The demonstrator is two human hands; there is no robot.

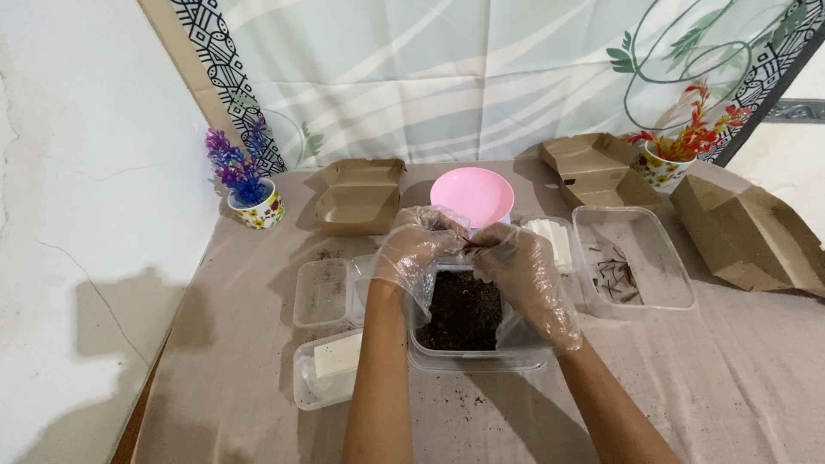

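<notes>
Across the desk [739,387], covered by a beige cloth, several items are arranged. Brown cardboard boxes are placed at the right [748,236] and rear left [357,196]. A large clear tray [632,262] holding a few dark bits is set to the right. At centre, a clear container of dark soil [464,314] is positioned. Above its far rim, the gloved left hand [412,249] and gloved right hand [526,275] are brought together, fingertips pinched narrowly on a small dark item too small to identify. A pink bowl [472,194] is located just behind.
</notes>
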